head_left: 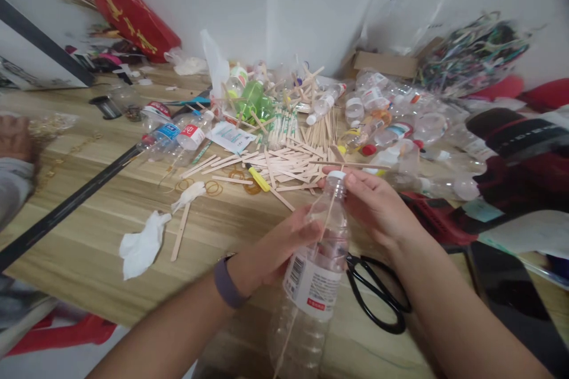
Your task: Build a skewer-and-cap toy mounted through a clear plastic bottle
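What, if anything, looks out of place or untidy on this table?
A crumpled white tissue lies on the tabletop, left of the held bottle, looking discarded. Sticks also lie in a loose heap, crossing at many angles.

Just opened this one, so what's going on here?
A person holds a clear plastic bottle by its upper part in the left hand, while the right hand has its fingers at the white cap on the neck. A thin stick shows along the bottle's length. Black-handled scissors lie on the table beside it. Beyond are a heap of wooden sticks and more bottles. Another person's hand shows at the left edge.
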Tool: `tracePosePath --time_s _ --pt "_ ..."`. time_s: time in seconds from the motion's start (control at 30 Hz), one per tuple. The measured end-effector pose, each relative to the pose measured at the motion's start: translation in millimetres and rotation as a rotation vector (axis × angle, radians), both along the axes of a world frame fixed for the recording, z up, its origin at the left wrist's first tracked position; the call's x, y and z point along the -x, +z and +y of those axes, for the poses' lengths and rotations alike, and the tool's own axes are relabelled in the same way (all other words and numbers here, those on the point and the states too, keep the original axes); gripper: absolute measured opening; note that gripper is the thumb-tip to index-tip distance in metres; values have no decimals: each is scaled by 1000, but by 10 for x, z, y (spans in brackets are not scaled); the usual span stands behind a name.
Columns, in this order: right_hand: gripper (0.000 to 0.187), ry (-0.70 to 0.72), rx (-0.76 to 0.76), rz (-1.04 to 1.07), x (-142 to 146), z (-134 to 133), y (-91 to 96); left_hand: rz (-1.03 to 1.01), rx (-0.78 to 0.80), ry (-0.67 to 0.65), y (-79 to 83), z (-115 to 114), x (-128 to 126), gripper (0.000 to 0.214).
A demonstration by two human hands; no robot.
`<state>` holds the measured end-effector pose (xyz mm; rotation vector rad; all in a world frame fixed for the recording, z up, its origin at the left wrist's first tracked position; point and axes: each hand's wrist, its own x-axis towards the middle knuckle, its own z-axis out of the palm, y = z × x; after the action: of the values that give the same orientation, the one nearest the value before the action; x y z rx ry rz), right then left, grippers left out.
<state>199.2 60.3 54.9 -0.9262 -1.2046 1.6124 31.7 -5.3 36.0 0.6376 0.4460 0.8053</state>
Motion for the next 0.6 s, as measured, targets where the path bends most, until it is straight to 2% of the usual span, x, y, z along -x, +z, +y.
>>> tracePosePath --time_s 0.33,0.6 --pt "33 25 -3 72 38 -35 38 -61 13 -78 -72 7 58 52" --pt "42 -2 58 158 188 -82 -47 -51 5 -219 -212 72 128 71"
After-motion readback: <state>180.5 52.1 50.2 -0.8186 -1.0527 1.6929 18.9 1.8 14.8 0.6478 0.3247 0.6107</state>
